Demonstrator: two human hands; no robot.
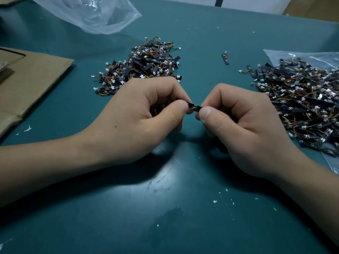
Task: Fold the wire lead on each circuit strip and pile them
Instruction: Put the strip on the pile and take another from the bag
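— How do your hands sit?
— My left hand (139, 118) and right hand (244, 129) meet in front of me, thumbs on top and nearly tip to tip, fingers curled under.
— And the grip?
— Each thumb presses against its forefinger, pinching one end of a circuit strip (194, 107). My bare forearms angle inward from the sides.

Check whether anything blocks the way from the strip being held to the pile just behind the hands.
Nothing visible does. Left hand and right hand pinch the circuit strip; the centre pile begins right behind the left knuckles. A lone strip lies farther right, off that path.
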